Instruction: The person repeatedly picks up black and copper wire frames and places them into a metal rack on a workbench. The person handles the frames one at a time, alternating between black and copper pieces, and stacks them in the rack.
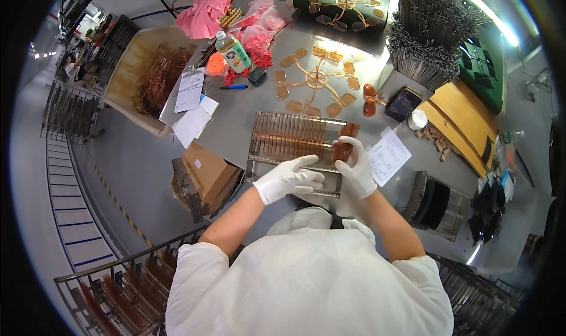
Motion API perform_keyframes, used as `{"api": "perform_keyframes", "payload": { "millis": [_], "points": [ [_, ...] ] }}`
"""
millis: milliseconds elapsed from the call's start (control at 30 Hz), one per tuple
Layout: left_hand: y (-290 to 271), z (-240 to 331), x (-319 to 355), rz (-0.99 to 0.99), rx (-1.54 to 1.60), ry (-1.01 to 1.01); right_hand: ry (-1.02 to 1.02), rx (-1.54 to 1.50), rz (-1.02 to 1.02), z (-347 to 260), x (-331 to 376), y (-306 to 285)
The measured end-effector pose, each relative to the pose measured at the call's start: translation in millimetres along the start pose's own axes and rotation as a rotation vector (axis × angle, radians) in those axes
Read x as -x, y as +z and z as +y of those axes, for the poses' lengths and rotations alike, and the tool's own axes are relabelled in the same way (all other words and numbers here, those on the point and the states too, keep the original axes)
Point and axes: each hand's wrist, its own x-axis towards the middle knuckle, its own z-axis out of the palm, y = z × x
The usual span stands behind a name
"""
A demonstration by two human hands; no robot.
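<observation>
A metal slotted rack [252, 157] lies on the grey table in front of me, with a row of thin brown translucent lens pieces [300, 136] standing in its slots. My gloved left hand [288, 179] reaches over the rack's near side, fingers stretched out and holding nothing. At the rack's right end, the thumb and fingers of my gloved right hand [359, 171] curve around a tight stack of brown lens pieces [342, 152]. How many pieces are in that grip is hidden.
Sprue trees of tinted frames [316, 80] lie beyond the rack, beside red sunglasses [371, 100] and a phone [404, 104]. A written sheet [389, 157] sits right of the rack. A bottle [233, 53] stands farther left. Another rack with black pieces [435, 205] is at right.
</observation>
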Motion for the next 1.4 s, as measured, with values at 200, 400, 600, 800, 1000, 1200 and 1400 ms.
{"api": "perform_keyframes", "payload": {
  "millis": [200, 400, 600, 800, 1000, 1200, 1400],
  "points": [
    [-28, 10, 11, 0.152, 0.026, 0.007, -0.042, 0.555, -0.078, 39, -37, -6],
    [-45, 21, 11, 0.187, 0.026, 0.004, -0.329, 0.932, -0.292, 27, -57, -6],
    [-50, 36, 12, 0.181, -0.021, -0.003, -0.349, 1.064, -0.322, 24, -54, -12],
    [-68, 37, 19, 0.196, -0.053, 0.013, -0.180, 1.087, -0.416, 6, -46, -32],
    [-82, 39, 27, 0.220, -0.091, 0.018, -0.215, 1.202, -0.476, 6, -43, -55],
    [-88, 46, 14, 0.216, -0.258, 0.035, -0.140, 1.407, -0.508, -5, -42, -74],
    [-65, 44, -53, 0.221, -0.717, 0.417, -0.215, 1.513, -0.529, 1, -59, -64]
  ]
}}
